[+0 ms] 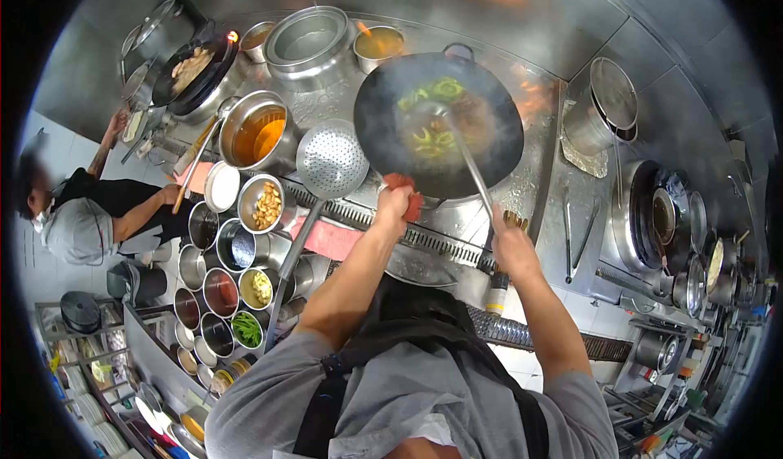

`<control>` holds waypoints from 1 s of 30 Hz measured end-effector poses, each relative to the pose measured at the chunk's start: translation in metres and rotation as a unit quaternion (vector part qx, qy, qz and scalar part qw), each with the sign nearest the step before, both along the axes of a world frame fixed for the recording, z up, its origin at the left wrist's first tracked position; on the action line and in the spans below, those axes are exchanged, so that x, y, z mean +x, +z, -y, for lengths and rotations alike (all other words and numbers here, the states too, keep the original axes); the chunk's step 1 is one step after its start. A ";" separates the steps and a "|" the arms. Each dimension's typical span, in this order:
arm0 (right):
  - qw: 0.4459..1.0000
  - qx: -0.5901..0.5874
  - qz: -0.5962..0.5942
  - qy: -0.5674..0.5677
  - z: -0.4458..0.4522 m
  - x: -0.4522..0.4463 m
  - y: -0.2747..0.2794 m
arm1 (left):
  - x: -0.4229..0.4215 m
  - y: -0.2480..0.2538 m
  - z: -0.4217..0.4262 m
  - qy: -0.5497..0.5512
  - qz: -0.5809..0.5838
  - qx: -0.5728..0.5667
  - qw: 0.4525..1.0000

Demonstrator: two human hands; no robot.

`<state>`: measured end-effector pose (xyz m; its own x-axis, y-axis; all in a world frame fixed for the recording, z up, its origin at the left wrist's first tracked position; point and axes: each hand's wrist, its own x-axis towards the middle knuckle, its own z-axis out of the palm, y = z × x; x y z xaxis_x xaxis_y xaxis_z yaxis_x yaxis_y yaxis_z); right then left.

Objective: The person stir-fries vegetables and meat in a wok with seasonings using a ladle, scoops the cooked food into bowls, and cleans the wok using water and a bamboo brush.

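A large black wok (pixel 375 133) stands on the stove and steams. In it lie green vegetable pieces (pixel 440 90) and brownish food partly veiled by steam. My left hand (pixel 397 202) is closed on a red cloth (pixel 413 207) at the wok's near left rim. My right hand (pixel 514 247) grips the handle of a long metal ladle (pixel 471 165), whose bowl rests among the food in the wok. Just left of the wok, a perforated skimmer (pixel 333 159) lies with its handle towards my body.
Pots of amber liquid (pixel 259 135) and ingredients (pixel 267 205) crowd the left. Another person (pixel 81 222) works at the far left beside a second wok (pixel 192 72). Tongs (pixel 580 239) lie at the right, near a steel pot with a strainer (pixel 613 92).
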<state>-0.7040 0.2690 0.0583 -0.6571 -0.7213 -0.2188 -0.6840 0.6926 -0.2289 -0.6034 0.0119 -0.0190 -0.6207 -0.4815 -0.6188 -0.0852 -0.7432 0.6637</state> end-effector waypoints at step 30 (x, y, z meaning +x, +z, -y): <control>0.998 -0.045 0.032 -0.013 -0.065 0.062 0.062 | 0.057 0.040 0.010 -0.044 -0.061 -0.032 0.997</control>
